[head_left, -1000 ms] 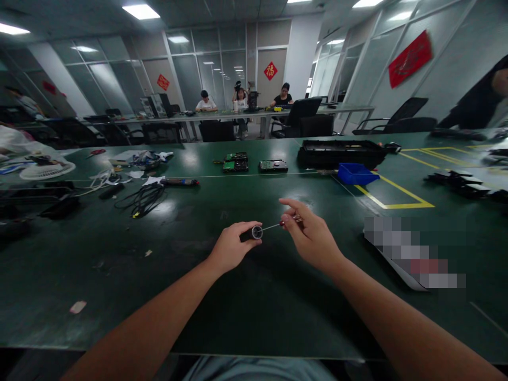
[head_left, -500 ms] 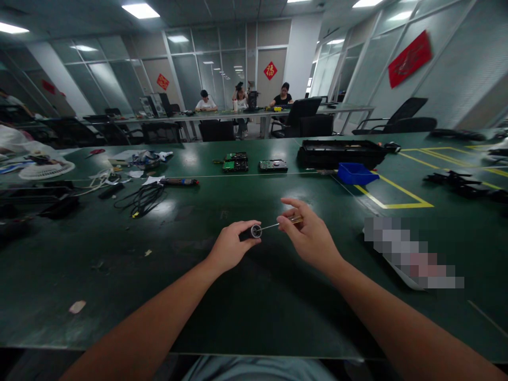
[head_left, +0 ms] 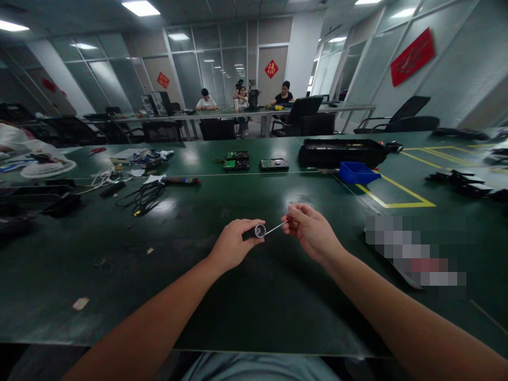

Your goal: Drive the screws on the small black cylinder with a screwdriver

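My left hand (head_left: 232, 244) is closed round a small dark cylinder (head_left: 257, 231) whose round silver end faces me. My right hand (head_left: 311, 231) pinches a small screwdriver (head_left: 277, 228), its thin metal shaft reaching left to the cylinder's end. Its handle is hidden in my fingers. Both hands hover just above the dark green table (head_left: 254, 296), near its middle.
Black cables (head_left: 143, 198) and a pen-like tool (head_left: 180, 180) lie at the left. Circuit boards (head_left: 236, 161), a hard drive (head_left: 273, 164), a black tray (head_left: 341, 152) and a blue bin (head_left: 357, 172) sit farther back. A blurred flat item (head_left: 413, 256) lies right. People sit at a far table.
My right hand's fingers have curled in over the screwdriver handle, which showed before, and the hand has shifted slightly. The left hand holds steady.
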The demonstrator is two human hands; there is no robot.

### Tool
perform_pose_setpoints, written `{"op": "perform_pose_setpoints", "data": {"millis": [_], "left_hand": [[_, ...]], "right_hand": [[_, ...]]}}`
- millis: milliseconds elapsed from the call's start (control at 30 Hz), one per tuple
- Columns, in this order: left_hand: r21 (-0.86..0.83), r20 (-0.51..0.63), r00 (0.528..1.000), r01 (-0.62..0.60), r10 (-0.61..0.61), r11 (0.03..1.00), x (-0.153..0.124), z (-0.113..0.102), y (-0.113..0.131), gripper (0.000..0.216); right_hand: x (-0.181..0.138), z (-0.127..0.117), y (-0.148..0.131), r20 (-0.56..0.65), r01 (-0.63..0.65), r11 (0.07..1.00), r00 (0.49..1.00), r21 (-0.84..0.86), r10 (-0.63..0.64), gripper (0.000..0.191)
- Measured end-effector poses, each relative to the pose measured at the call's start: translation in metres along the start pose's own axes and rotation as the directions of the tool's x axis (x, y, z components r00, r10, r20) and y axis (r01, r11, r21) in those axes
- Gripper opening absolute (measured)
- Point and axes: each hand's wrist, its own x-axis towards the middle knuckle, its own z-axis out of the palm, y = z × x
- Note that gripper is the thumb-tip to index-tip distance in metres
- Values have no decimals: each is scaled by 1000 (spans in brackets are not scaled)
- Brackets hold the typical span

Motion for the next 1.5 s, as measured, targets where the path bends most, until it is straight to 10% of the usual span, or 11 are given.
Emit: {"op": "perform_pose_setpoints", "data": {"millis": [300, 1000, 1500], "left_hand": [[47, 3, 1000, 27, -27, 999, 0, -3, 2, 42], [33, -18, 997, 71, -70, 997, 1, -2, -4, 42], [20, -4, 996, 86, -85, 996, 0, -3, -2, 41]], "right_hand": [[-5, 0, 1, -8, 291, 935, 954, -204, -299, 31], [-22, 2, -11, 237, 477, 543, 860, -691, -453, 24], [-22, 2, -11, 194, 430, 585, 886, -688, -422, 24]]}}
